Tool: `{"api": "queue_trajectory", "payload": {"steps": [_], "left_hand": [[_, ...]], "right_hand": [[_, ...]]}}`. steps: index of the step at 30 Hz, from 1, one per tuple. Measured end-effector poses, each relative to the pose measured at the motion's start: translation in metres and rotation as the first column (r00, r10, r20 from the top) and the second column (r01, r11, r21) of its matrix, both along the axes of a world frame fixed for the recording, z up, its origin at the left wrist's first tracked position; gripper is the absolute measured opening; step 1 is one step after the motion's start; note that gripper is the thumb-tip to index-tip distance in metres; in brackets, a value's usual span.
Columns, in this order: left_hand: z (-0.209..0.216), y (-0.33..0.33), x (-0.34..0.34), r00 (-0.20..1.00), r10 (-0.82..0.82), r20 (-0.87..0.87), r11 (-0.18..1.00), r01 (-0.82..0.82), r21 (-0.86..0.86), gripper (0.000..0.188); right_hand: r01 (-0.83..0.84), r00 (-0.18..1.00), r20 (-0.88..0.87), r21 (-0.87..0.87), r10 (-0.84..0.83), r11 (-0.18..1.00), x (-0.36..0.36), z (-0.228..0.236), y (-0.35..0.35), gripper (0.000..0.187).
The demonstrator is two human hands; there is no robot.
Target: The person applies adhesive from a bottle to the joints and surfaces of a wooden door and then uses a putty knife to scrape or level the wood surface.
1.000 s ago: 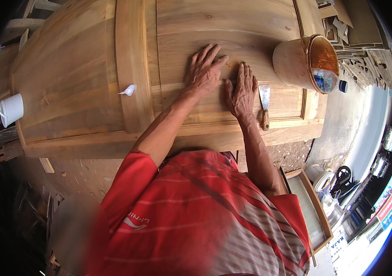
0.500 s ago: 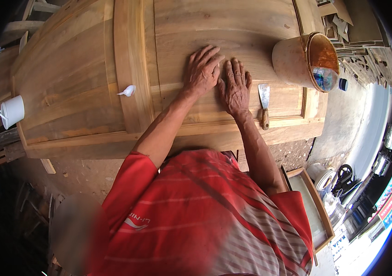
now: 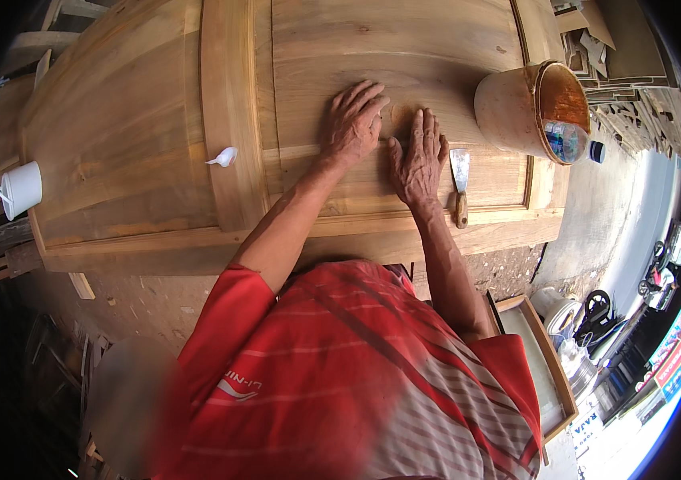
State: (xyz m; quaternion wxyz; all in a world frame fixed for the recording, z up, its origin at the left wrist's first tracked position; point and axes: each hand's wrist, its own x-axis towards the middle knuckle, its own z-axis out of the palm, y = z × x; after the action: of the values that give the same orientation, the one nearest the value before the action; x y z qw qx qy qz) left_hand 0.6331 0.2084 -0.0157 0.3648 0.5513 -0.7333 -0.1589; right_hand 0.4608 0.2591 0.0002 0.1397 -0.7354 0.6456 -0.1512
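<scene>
A large wooden panelled door [image 3: 332,48] lies flat in front of me. On one of its panels my left hand [image 3: 354,124] rests palm down, fingers out and slightly bent. Just to its right my right hand [image 3: 419,164] lies flat on the wood with the fingers stretched out. Neither hand shows anything held, though their undersides are hidden. Between the fingertips a faint rounded lighter patch [image 3: 406,117] shows on the panel. Close beside my right hand lies a putty knife [image 3: 460,182] with a wooden handle, its blade pointing away from me.
A stained bucket [image 3: 508,104] holding a clear plastic bottle [image 3: 564,140] stands at the door's right. A small white plastic scoop [image 3: 224,157] lies on the left-hand rail, and a white lidded tub [image 3: 22,190] sits at the far-left edge. Below right is a wooden-framed pane [image 3: 544,360].
My right hand has slid slightly toward me and to the right, uncovering the lighter patch. My left hand has barely moved.
</scene>
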Motion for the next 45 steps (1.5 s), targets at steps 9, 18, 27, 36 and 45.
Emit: {"api": "queue_trajectory", "payload": {"steps": [9, 18, 27, 36, 45], "left_hand": [[0.001, -0.001, -0.001, 1.0, -0.018, -0.017, 1.0, 0.018, -0.005, 0.036], [-0.009, -0.001, 0.001, 0.999, -0.003, -0.046, 1.0, 0.003, -0.007, 0.04], [0.0, 0.0, -0.001, 0.999, 0.004, -0.035, 1.0, -0.003, 0.031, 0.042], [-0.003, 0.001, 0.004, 0.998, 0.0, -0.056, 1.0, 0.0, 0.01, 0.044], [-0.001, 0.001, 0.001, 0.999, 0.002, -0.045, 1.0, -0.002, 0.001, 0.044]], "right_hand": [[-0.058, 0.993, -0.107, -0.022, 0.055, 0.998, 0.018, -0.013, -0.014, 0.079], [-0.093, 0.985, -0.146, -0.025, 0.089, 0.995, 0.02, -0.009, -0.013, 0.076], [-0.006, 0.999, -0.036, -0.057, 0.004, 0.998, 0.011, -0.005, -0.042, 0.075], [-0.055, 0.996, -0.068, -0.026, 0.053, 0.998, 0.007, -0.002, -0.012, 0.07], [-0.143, 0.986, -0.076, 0.067, 0.148, 0.987, 0.016, -0.004, -0.011, 0.08]]}}
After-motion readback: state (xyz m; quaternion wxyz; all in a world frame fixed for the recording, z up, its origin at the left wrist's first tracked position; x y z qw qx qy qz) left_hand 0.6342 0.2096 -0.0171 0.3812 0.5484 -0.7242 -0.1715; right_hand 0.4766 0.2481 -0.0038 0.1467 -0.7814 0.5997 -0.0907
